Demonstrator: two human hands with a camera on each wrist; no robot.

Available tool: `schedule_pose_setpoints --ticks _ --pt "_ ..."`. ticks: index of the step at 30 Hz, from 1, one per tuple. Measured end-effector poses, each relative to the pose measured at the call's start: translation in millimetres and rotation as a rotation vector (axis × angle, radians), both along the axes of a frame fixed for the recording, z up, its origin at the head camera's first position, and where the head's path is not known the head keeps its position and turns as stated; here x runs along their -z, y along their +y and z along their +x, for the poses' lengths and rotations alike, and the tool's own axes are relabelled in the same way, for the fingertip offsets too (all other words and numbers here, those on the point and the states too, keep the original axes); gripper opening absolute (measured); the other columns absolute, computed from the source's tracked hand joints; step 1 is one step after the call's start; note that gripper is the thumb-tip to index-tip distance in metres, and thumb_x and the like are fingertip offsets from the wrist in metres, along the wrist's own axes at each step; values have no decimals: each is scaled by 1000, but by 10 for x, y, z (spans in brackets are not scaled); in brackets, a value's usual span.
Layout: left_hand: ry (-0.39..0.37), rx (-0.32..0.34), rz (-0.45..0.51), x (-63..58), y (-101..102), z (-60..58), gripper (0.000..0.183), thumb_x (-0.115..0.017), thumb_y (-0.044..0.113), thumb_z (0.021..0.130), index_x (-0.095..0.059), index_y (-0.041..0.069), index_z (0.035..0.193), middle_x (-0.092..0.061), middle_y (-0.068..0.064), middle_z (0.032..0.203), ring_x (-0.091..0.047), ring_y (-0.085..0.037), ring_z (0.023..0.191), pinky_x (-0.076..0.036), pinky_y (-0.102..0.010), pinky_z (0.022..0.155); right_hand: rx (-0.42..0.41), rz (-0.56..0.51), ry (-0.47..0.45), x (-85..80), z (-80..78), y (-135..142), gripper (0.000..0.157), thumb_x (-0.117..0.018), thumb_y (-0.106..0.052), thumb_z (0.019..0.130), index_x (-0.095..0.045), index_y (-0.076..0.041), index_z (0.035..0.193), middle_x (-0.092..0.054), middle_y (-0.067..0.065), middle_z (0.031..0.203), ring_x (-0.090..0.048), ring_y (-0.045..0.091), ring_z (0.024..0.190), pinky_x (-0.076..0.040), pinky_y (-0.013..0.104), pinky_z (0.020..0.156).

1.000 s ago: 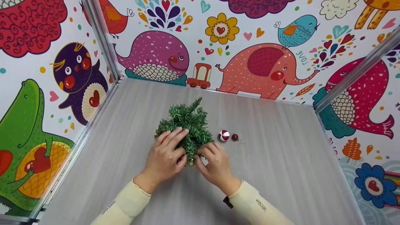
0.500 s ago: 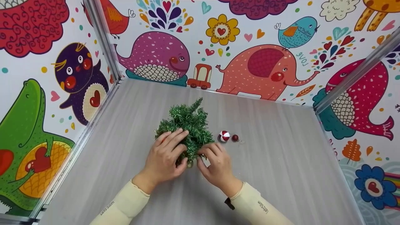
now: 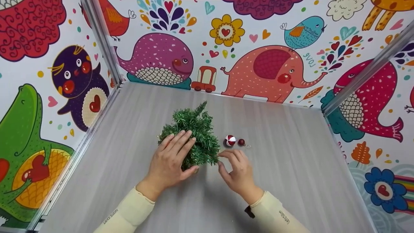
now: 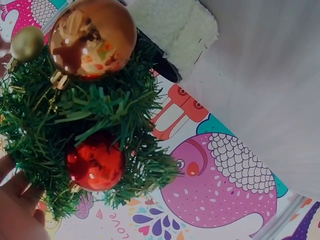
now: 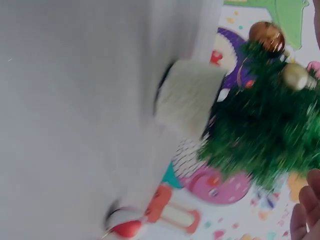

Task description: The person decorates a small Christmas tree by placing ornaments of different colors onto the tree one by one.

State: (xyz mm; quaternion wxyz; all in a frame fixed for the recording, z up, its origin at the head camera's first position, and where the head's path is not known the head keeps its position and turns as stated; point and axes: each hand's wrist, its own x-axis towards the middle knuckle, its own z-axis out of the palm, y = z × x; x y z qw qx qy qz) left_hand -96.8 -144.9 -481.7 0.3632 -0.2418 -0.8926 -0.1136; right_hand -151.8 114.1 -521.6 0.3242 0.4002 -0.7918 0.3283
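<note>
A small artificial Christmas tree (image 3: 197, 139) stands on the table, its white fluffy base (image 4: 175, 35) showing in the left wrist view. From its branches hang a large copper-gold ball (image 4: 92, 37), a shiny red ball (image 4: 96, 162) and a small pale gold ball (image 4: 27, 44). My left hand (image 3: 171, 158) rests on the tree's left side, fingers extended over the branches. At the tree's right edge is my right hand (image 3: 237, 171), fingers bent and fingertips apart, with nothing visible between them. Whether its fingertips touch the branches cannot be told.
Right of the tree lie a red-and-white ball (image 3: 230, 140) and a smaller dark red ball (image 3: 241, 142) with a thin loop. Patterned walls (image 3: 252, 19) and metal posts (image 3: 103, 42) border the grey table (image 3: 284, 152).
My right hand has moved right, away from the small gold ball at the tree's front. The left thumb has straightened somewhat; that hand stays on the tree. The head view has shifted slightly.
</note>
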Motion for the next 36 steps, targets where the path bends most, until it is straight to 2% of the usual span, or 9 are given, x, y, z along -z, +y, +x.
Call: schedule_pose_setpoints --ticks 6,10,16,20,24,29,36 --pt "-25 9 7 10 7 6 82 -77 50 77 -54 5 142 -48 -14 148 -45 -30 136 -24 -44 116 184 115 -167 197 -217 369 29 -72 -15 85 -67 -11 113 -65 -1 108 -61 18 95 -54 38 75" --pt "-38 1 -2 4 -8 25 80 -75 51 79 -54 6 142 -48 -14 149 -45 -30 136 -24 -44 116 269 192 -254 341 -390 489 34 -74 -15 85 -65 -9 117 -66 1 108 -63 19 91 -55 39 72" --pt "-64 -4 -13 -3 -16 40 81 -77 51 77 -54 7 141 -47 -14 150 -44 -30 136 -26 -45 115 336 274 -363 474 -638 444 41 -76 -13 83 -63 -6 122 -65 6 109 -64 24 92 -54 44 70" --pt "-81 -8 -19 -15 -8 43 80 -77 51 77 -55 7 141 -47 -13 150 -44 -29 136 -28 -45 114 409 336 -421 520 -798 311 46 -77 -19 84 -62 -10 127 -62 7 114 -62 29 98 -53 48 71" --pt "-91 -5 -16 -13 3 46 80 -78 50 77 -55 7 140 -47 -13 149 -45 -29 136 -29 -46 113 468 395 -397 601 -923 192 49 -77 -26 85 -62 -11 129 -60 8 120 -60 32 101 -55 49 70" --pt "-103 -3 -21 -7 11 47 78 -76 51 79 -55 8 140 -47 -13 150 -44 -29 136 -30 -46 113 500 440 -326 716 -1000 116 49 -80 -26 82 -64 -11 126 -61 8 118 -60 33 99 -55 50 65" --pt "-108 -2 -7 -22 -17 45 73 -74 50 81 -56 8 139 -48 -12 149 -45 -28 136 -30 -45 113 484 429 -256 742 -1045 42 29 -75 -18 89 -68 -14 117 -64 8 111 -62 33 94 -55 51 57"
